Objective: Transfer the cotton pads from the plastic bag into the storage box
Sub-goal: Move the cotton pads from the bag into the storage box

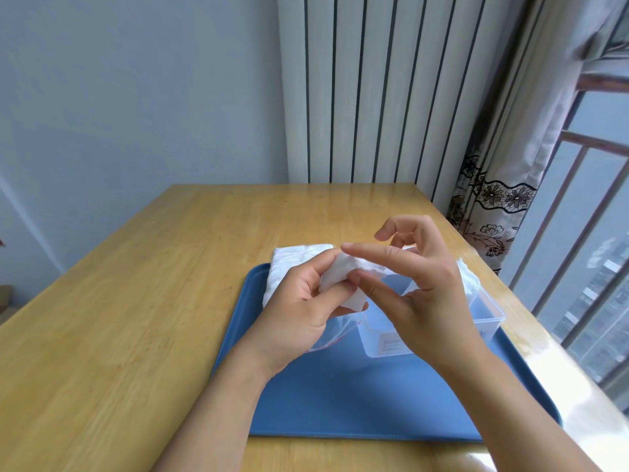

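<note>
The left hand [299, 301] pinches a soft, crumpled white pad [343, 277] above the smooth blue tray [340, 403], while the right hand [418, 277], fingers spread and loosely bent, touches the pad's top. Beneath them lie the clear bag [335, 330], its pads [292, 264] a quilted white block, and the translucent rectangular box [483, 318].
</note>
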The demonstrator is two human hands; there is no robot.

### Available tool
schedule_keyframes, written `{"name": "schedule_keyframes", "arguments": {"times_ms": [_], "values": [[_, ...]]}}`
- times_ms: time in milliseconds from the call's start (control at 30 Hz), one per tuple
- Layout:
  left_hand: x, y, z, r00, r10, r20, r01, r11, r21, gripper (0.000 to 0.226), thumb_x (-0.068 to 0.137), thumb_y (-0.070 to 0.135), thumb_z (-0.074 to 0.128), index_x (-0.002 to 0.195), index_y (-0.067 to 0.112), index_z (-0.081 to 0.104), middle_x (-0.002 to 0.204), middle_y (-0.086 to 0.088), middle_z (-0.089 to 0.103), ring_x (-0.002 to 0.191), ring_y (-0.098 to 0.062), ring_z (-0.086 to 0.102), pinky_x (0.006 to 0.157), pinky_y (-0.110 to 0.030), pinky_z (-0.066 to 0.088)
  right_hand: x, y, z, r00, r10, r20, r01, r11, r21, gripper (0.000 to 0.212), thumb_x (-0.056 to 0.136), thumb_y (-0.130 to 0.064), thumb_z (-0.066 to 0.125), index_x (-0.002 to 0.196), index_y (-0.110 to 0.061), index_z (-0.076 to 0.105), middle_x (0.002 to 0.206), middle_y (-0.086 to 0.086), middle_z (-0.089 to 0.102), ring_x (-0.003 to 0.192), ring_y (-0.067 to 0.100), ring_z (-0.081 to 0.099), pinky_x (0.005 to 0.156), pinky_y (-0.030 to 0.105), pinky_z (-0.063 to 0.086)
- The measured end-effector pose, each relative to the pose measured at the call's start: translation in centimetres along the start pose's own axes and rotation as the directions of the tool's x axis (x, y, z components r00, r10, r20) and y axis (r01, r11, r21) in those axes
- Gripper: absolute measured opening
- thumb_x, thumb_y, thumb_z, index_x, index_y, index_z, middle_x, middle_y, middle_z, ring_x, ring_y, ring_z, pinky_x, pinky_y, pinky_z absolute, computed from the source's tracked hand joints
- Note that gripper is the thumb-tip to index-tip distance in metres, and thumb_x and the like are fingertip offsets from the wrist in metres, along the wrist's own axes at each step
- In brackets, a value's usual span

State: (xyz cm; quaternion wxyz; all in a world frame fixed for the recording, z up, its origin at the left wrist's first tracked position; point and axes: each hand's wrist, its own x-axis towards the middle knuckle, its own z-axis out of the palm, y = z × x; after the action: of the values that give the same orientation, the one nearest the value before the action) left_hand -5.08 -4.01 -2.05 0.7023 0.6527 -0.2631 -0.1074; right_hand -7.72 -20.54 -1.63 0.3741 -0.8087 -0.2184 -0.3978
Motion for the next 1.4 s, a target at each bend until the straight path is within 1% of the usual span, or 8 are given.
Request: {"name": "schedule_keyframes", "arguments": {"times_ms": [200,333,467,833,1033,1167,1267,1400], "values": [[0.05,0.46,-0.31,0.993,-0.092,0.076,0.113,0.935,-0.337,0.052,0.093,0.028,0.04,0.134,0.002,0.059,0.119,-0.016,0.064,0.104,-0.022,0.061,0.09,-0.039,0.057,-0.25,0.13,0.2,0.987,-0.138,-0.078,0.124,0.979,-0.16,0.019,0.082,-0.004,0.08,0.093,-0.019,0.082,0.106,0.001,0.052,0.083,0.027,0.053,0.077,0.018,0.038],[0.28,0.12,-0.31,0.992,-0.117,0.056,0.13,0.909,-0.396,0.042,0.094,0.027,0.047,0.126,0.007,0.067,0.117,-0.017,0.064,0.102,-0.022,0.06,0.089,-0.04,0.054,-0.48,-0.3,0.34,0.965,-0.241,-0.101,0.208,0.943,-0.26,0.018,0.082,0.001,0.077,0.087,-0.015,0.082,0.106,0.005,0.062,0.092,0.023,0.051,0.071,0.032,0.044],[0.25,0.28,-0.2,0.993,-0.109,0.044,0.117,0.889,-0.443,0.036,0.088,0.024,0.054,0.116,0.009,0.072,0.11,-0.014,0.069,0.092,-0.017,0.065,0.075,-0.032,0.059,-0.45,0.04,0.34,0.953,-0.275,-0.127,0.23,0.929,-0.29,0.015,0.085,-0.001,0.078,0.088,-0.015,0.084,0.101,0.011,0.068,0.091,0.022,0.051,0.073,0.024,0.041],[0.33,0.03,-0.14,0.993,-0.095,0.076,0.119,0.887,-0.446,0.036,0.09,0.022,0.049,0.118,0.015,0.071,0.113,-0.011,0.069,0.095,-0.016,0.064,0.083,-0.034,0.056,-0.83,0.11,0.91,0.941,-0.262,-0.212,0.215,0.951,-0.223,0.013,0.082,0.001,0.079,0.078,-0.011,0.083,0.095,0.009,0.071,0.085,0.024,0.058,0.065,0.035,0.047],[0.17,0.04,-0.11,0.994,-0.085,0.074,0.11,0.888,-0.447,0.034,0.089,0.021,0.048,0.113,0.013,0.072,0.106,-0.01,0.07,0.095,-0.017,0.066,0.081,-0.032,0.058,-0.72,0.03,0.97,0.94,-0.253,-0.227,0.209,0.957,-0.202,0.009,0.081,0.004,0.081,0.079,-0.005,0.08,0.09,0.008,0.075,0.082,0.029,0.063,0.069,0.027,0.048],[0.22,0.0,-0.14,0.992,-0.116,0.046,0.125,0.893,-0.432,0.041,0.09,0.022,0.048,0.123,0.006,0.067,0.119,-0.026,0.067,0.111,-0.029,0.062,0.085,-0.035,0.058,-0.61,-0.25,0.9,0.944,-0.226,-0.24,0.176,0.961,-0.213,0.011,0.077,0.002,0.084,0.084,-0.003,0.077,0.083,0.003,0.074,0.078,0.027,0.062,0.073,0.022,0.048],[0.23,-0.26,-0.16,0.991,-0.133,0.011,0.126,0.906,-0.403,0.036,0.097,0.02,0.044,0.123,0.008,0.067,0.128,-0.027,0.065,0.113,-0.031,0.062,0.087,-0.036,0.057,-0.48,-0.31,0.6,0.971,-0.163,-0.174,0.133,0.976,-0.171,0.016,0.078,-0.006,0.082,0.092,-0.007,0.074,0.085,-0.005,0.07,0.084,0.023,0.059,0.074,0.027,0.05],[0.28,-0.28,0.12,0.988,-0.15,-0.034,0.133,0.942,-0.307,0.035,0.1,0.025,0.051,0.129,0.01,0.064,0.125,-0.019,0.069,0.112,-0.029,0.065,0.089,-0.038,0.057,-0.17,-0.25,0.13,0.999,-0.02,-0.035,0.018,0.998,-0.065,0.035,0.078,-0.016,0.083,0.109,-0.026,0.068,0.099,-0.031,0.059,0.096,0.019,0.064,0.08,0.042,0.054]]}}
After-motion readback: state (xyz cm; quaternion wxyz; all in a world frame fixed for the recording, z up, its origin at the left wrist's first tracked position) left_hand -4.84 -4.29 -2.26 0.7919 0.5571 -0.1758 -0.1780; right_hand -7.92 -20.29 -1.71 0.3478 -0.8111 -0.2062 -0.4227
